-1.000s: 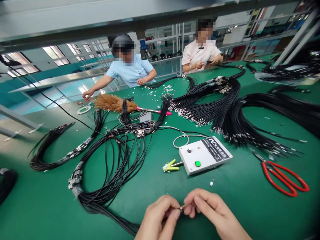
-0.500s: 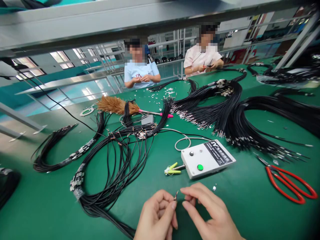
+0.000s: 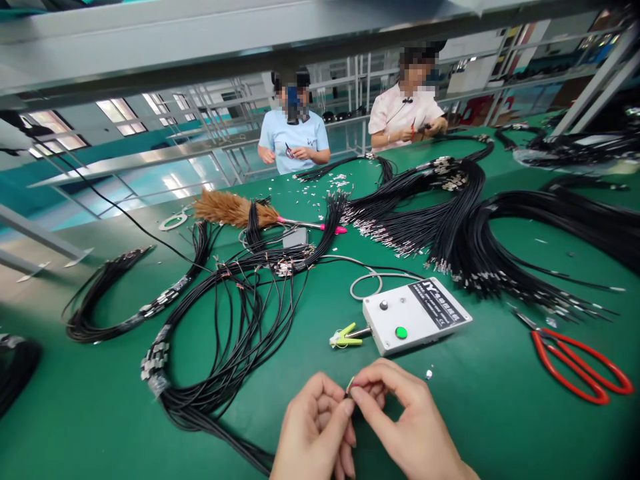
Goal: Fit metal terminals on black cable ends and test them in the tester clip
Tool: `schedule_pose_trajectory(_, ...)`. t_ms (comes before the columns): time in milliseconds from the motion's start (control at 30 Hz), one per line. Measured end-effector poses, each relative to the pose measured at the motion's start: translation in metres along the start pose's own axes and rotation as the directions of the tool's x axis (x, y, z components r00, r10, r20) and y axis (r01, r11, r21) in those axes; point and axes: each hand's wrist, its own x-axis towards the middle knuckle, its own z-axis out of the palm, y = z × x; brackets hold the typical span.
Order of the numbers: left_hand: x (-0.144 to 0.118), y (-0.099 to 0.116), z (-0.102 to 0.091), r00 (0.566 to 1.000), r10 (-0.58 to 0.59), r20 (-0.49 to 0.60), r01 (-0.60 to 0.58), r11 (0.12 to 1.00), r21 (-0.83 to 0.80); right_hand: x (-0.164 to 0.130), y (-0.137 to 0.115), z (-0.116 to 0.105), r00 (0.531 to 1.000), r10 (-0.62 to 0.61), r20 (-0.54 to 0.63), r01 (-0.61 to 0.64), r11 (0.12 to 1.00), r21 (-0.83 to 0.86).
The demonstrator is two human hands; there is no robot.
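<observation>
So we've got both hands down at the near edge of the green table [image 3: 500, 427], fingertips meeting right in the middle. Our left hand [image 3: 315, 433] is curled in, thumb and forefinger pinched on the wire end [image 3: 349, 387], and our right hand [image 3: 405, 427] comes in from the other side with its own thumb-and-forefinger pinch on the same little piece. Both hands are closed down to a fine pinch, the other fingers loosely folded.

The bit that matters: the wire end sits exactly between the two pinches, at the tips of both hands, so neither hand is really nearer. It's touching both. Its short visible length tilts up and away from us, leaning a touch toward the right hand. It's too small for us to tell what's on the tip, maybe something metal.

The rest of that black wire seems to trail off under the left hand toward the looped cable bundle [image 3: 235, 333], which lies out beyond and to the left of the left hand.

Straight ahead of the fingertips, just past them, is the white tester box [image 3: 415, 313] with its green button [image 3: 401, 332], and the yellow-green clip [image 3: 344, 335] lies just beyond the left hand's knuckles. A tiny loose bit [image 3: 429, 375] sits just beside the right hand's forefinger. The red scissors [image 3: 580, 363] are well off to the right of the right hand.
</observation>
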Motion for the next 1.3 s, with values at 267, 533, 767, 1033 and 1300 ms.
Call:
schedule_pose_trajectory(267,0.0,0.002,-0.002,1.0,0.012,0.028,-0.01,0.996,-0.088,0.005,0.003,0.008,0.874,0.386,0.295,-0.485,0.667,0.565)
schedule_pose_trajectory(533,0.001,0.008,0.002,0.99,0.128,-0.052,-0.132,0.988,-0.079,0.001,0.004,0.01,0.891,0.383,0.246,-0.451,0.671,0.589)
schedule_pose_trajectory(767,-0.002,0.005,0.007,0.982,0.118,-0.147,-0.142,0.975,-0.171,-0.005,0.006,0.018,0.917,0.354,0.181,-0.393,0.736,0.552)
schedule_pose_trajectory(1033,-0.001,0.009,0.009,0.997,0.063,-0.042,-0.069,0.986,-0.151,-0.001,0.004,0.015,0.873,0.384,0.302,-0.488,0.673,0.555)
schedule_pose_trajectory(1300,0.004,0.001,0.006,0.993,0.047,-0.112,-0.067,0.981,-0.181,0.0,0.008,0.004,0.944,0.253,0.212,-0.297,0.93,0.215)
